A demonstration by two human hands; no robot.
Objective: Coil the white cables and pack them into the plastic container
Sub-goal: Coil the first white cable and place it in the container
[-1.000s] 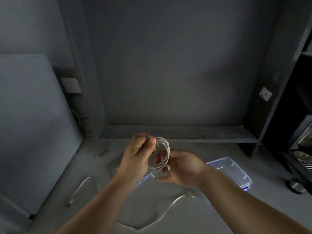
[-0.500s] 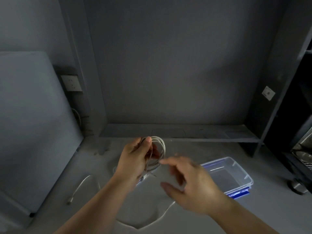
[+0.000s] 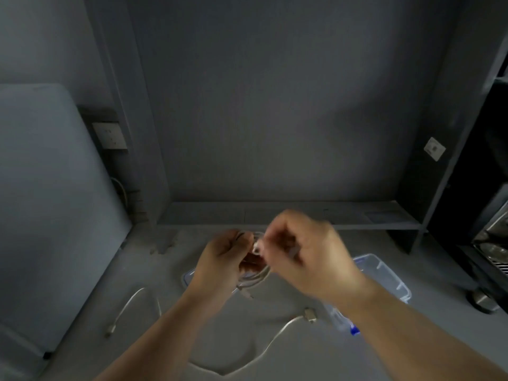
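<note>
The left hand (image 3: 222, 261) grips a coiled white cable (image 3: 255, 279), its fingers curled round the left side of the loops and the palm turned inward toward the other hand. The right hand (image 3: 308, 257) meets it from the right with knuckles raised and fingers curled; its thumb and forefinger pinch the top of the same coil, though motion blur hides the exact point of contact. Both forearms rise from the lower edge of the view and converge, so the hands sit close together above the grey table (image 3: 275, 306), with the coil held in the air between them and a short end hanging from its lower arc. The plastic container (image 3: 393, 281), clear with a blue clip at its near corner, stands on the table to the right, partly behind the right wrist. A loose white cable (image 3: 287, 323) lies uncoiled on the table beneath the hands, its plug pointing toward the container. A second white cable (image 3: 125, 305) lies arched on the table to the left, well apart from the container. A wall socket (image 3: 110, 134) sits on the wall at upper left.
</note>
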